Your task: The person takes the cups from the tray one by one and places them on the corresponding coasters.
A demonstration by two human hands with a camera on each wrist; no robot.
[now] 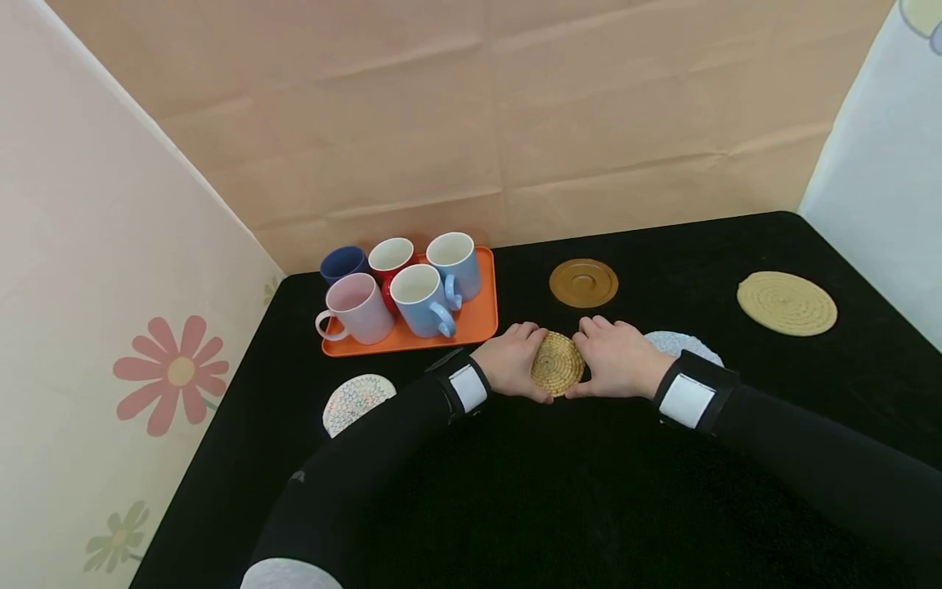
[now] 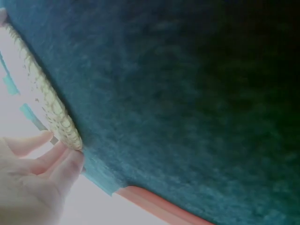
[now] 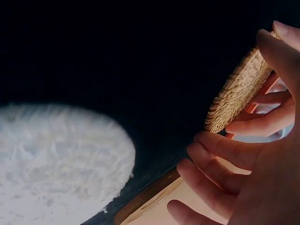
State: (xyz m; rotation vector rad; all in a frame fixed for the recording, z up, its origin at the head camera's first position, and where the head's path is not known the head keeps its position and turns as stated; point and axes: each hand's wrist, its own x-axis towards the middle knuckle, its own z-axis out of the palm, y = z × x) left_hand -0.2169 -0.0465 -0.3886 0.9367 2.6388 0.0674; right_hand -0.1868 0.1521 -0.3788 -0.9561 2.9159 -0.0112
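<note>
Straw coaster [image 1: 558, 363] sat mid-table on black cloth [image 1: 589, 507], pinched at opposite edges: left hand [image 1: 513, 360] and right hand [image 1: 618, 357] low, fingers [image 3: 243, 126] curled round its rim, forearms angled inward

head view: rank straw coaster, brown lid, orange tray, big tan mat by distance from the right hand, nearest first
1. Straw coaster: touching the right hand, held between it and the left hand.
2. Brown lid: just behind the hand.
3. Orange tray: off to the left, past the left hand.
4. Big tan mat: far right of the table.
</note>
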